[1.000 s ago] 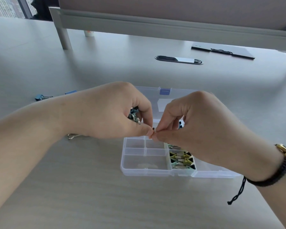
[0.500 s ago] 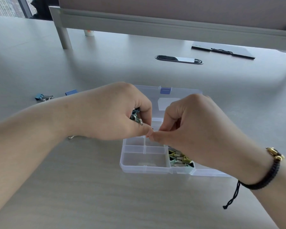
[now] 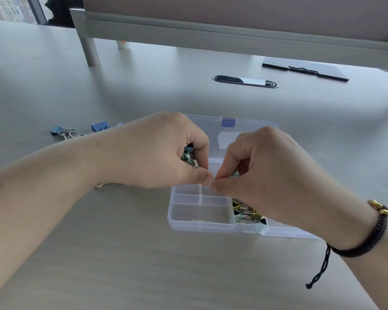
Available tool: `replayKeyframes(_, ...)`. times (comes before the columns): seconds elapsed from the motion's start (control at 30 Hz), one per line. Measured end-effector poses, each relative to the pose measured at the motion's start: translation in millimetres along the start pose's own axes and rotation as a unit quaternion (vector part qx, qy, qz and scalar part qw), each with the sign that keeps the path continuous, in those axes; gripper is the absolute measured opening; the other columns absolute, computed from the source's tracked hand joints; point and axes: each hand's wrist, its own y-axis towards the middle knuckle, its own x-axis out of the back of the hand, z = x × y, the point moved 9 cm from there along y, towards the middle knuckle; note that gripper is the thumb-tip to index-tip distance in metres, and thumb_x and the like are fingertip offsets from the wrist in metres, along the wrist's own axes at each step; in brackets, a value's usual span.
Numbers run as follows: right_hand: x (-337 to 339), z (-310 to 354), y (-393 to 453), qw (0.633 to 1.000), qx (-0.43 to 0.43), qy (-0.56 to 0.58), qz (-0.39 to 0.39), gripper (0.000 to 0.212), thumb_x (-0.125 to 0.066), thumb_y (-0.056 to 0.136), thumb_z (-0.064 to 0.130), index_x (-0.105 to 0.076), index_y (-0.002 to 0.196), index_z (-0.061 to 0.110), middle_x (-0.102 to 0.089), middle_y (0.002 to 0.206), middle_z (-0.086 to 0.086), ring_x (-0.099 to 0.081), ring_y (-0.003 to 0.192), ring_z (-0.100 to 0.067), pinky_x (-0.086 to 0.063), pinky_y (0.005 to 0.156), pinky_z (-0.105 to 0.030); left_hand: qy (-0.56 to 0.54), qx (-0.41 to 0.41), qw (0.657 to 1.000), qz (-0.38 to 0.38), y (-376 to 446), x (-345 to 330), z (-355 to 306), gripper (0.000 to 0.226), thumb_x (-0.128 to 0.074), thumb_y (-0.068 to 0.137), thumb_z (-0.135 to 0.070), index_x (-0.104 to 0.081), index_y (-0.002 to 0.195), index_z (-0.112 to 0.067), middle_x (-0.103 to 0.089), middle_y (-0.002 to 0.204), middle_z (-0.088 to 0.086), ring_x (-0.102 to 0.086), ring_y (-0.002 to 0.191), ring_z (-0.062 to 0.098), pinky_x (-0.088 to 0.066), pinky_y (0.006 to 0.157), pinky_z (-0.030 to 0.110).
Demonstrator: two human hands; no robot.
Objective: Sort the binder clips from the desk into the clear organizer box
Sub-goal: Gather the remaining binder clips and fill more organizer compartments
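Your left hand (image 3: 152,153) is still clutching a bunch of binder clips (image 3: 189,156) while your right hand (image 3: 262,166), having dipped slightly, is pinching one clip's wire above the organizer box (image 3: 199,224), nearing a drop.

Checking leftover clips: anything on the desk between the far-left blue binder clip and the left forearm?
Head view: yes. A second blue binder clip lies between the far-left blue clip and the left forearm; otherwise bare desk.
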Motion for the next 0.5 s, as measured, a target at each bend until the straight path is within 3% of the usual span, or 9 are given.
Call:
replayKeyframes(0.13,-1.3,-1.8,0.1,0.999,-0.015,-0.02,-0.022,0.018,-0.082,0.069,0.041,-0.071,0.063,0.028,-0.058,0.059,0.018,-0.05,0.056,0.001,-0.05,0.05,-0.031,-0.003,0.01,1.0,-0.008,0.9,-1.0,0.8,0.019,-0.072,0.078,-0.046,-0.07,0.07,-0.029,-0.063,0.066,-0.015,-0.053,0.056,0.003,-0.038,0.049,0.01)
replayKeyframes(0.3,-0.7,0.6,2.4,0.999,-0.02,-0.03,-0.02,0.024,-0.083,0.067,0.046,-0.068,0.077,0.03,-0.058,0.068,0.011,-0.05,0.063,-0.001,-0.053,0.06,-0.031,0.003,0.02,1.0,-0.005,1.1,-2.9,1.7,0.022,-0.072,0.079,-0.047,-0.067,0.068,-0.028,-0.059,0.062,-0.019,-0.051,0.053,0.0,-0.036,0.047,0.008)
replayKeyframes(0.5,-2.7,1.6,5.3,0.998,-0.023,-0.052,0.013,0.018,-0.079,0.072,0.044,-0.074,0.071,0.028,-0.054,0.054,0.011,-0.047,0.05,-0.004,-0.045,0.047,-0.025,0.003,0.02,1.0,-0.005,1.7,-3.2,4.4,0.02,-0.073,0.078,-0.046,-0.067,0.069,-0.029,-0.065,0.068,-0.011,-0.054,0.056,0.003,-0.04,0.05,0.011)
